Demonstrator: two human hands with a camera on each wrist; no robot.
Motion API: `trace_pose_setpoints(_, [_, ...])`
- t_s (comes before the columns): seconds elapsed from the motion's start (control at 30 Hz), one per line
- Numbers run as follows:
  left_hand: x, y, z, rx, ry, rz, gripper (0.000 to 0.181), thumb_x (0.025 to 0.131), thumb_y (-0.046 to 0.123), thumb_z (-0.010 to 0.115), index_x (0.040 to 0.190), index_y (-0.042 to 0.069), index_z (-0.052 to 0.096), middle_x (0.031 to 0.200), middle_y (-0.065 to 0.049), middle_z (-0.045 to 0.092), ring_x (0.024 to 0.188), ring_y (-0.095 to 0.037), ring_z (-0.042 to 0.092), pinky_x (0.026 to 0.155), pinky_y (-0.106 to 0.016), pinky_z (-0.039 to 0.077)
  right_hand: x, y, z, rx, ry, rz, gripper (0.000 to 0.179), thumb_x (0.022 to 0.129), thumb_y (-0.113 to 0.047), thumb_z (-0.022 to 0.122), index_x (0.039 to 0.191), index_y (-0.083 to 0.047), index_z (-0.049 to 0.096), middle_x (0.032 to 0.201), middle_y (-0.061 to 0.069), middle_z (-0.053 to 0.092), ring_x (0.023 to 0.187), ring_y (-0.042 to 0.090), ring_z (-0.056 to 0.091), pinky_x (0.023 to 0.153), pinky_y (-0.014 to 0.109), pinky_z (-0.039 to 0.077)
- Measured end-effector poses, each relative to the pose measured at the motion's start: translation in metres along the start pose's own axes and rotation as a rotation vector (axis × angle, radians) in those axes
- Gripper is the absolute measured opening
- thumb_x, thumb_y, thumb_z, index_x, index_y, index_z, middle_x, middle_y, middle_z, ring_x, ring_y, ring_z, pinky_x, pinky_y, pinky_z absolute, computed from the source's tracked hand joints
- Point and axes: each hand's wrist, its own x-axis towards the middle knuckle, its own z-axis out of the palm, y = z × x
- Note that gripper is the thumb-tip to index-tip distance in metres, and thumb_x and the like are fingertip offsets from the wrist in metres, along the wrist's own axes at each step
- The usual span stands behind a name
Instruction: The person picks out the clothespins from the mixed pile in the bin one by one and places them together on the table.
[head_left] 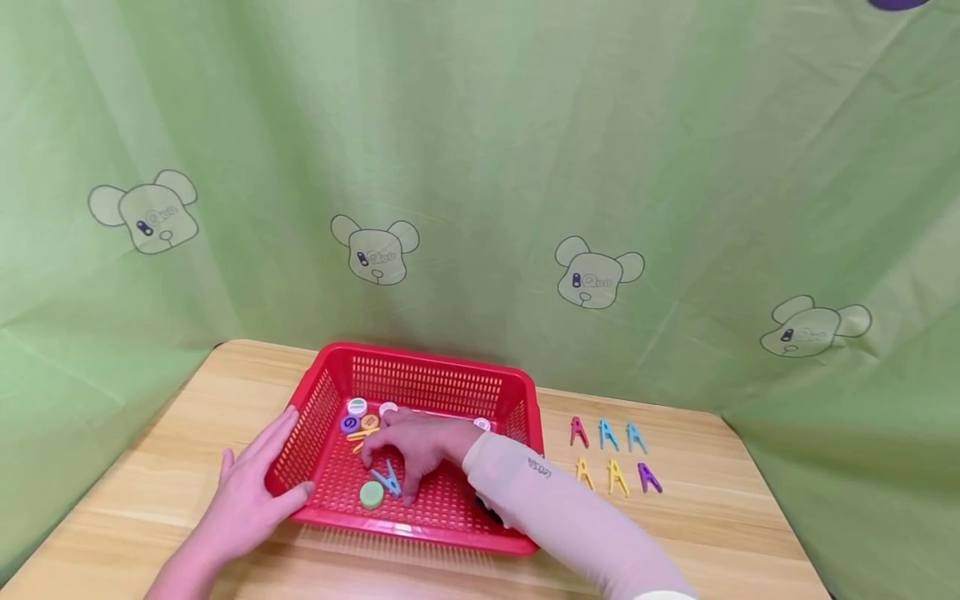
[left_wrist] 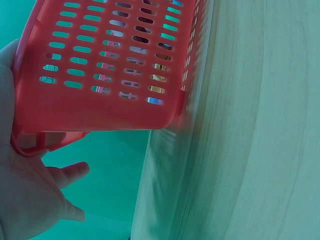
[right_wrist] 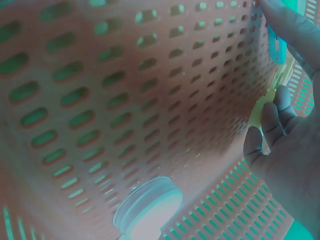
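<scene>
A red plastic basket [head_left: 420,527] stands on the table, its left rim held by my left hand [head_left: 243,500], whose thumb hooks over the front corner. My right hand [head_left: 423,442] reaches inside with its fingers spread and bent downward. Between its thumb and forefinger lies a blue clothespin [head_left: 387,478], not pinched. Yellow clothespins [head_left: 363,434] lie by its fingertips, and one yellow clothespin [right_wrist: 257,112] shows close behind the fingers in the right wrist view. Bottle caps lie around: a green cap [head_left: 371,495], purple cap [head_left: 350,424], orange cap [head_left: 370,422] and white cap [head_left: 357,407].
Right of the basket, clothespins lie in two rows: a red clothespin [head_left: 578,432], two light blue, two yellow and a purple clothespin [head_left: 649,477]. Another white cap [head_left: 482,424] sits at the basket's right side. A green curtain [head_left: 480,150] hangs behind the wooden table [head_left: 720,508].
</scene>
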Motion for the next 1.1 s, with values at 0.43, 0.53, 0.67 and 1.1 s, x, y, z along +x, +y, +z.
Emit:
trace_pose_setpoints(0.43, [0.004,0.001,0.000,-0.004,-0.003,0.017,0.095,0.080,0.023,0.081,0.159,0.016,0.029,0.161,-0.010,0.028,0.140,-0.045,0.031,0.104,-0.075,-0.011,-0.002,0.002,-0.001,0.004,0.010,-0.005,0.054,0.065,-0.036,0.096,0.106,-0.047,0.064,0.105,-0.010,0.043,0.099,0.005,0.043,0.081,0.020,0.042])
trace_pose_setpoints(0.53, [0.002,0.000,0.001,-0.009,0.003,0.021,0.095,0.080,0.022,0.081,0.159,0.015,0.029,0.161,-0.011,0.029,0.140,-0.046,0.031,0.104,-0.076,-0.011,-0.003,0.003,-0.005,0.021,0.033,-0.022,0.054,0.064,-0.035,0.096,0.107,-0.044,0.066,0.104,-0.009,0.046,0.097,0.006,0.042,0.082,0.020,0.041])
trace_pose_setpoints(0.67, [-0.002,0.000,0.000,-0.014,0.008,0.017,0.096,0.079,0.021,0.081,0.159,0.015,0.029,0.161,-0.012,0.028,0.139,-0.048,0.031,0.104,-0.075,-0.013,-0.007,0.001,-0.014,0.091,0.068,-0.012,0.053,0.066,-0.033,0.096,0.110,-0.040,0.067,0.110,-0.005,0.051,0.104,0.008,0.041,0.087,0.022,0.040])
trace_pose_setpoints(1.1, [-0.001,0.001,0.000,0.000,0.000,0.016,0.097,0.079,0.023,0.082,0.159,0.016,0.028,0.161,-0.013,0.028,0.139,-0.048,0.031,0.103,-0.075,-0.014,-0.014,-0.002,-0.026,0.215,0.098,0.089,0.052,0.067,-0.030,0.095,0.112,-0.039,0.068,0.127,-0.001,0.051,0.123,0.014,0.039,0.095,0.032,0.046])
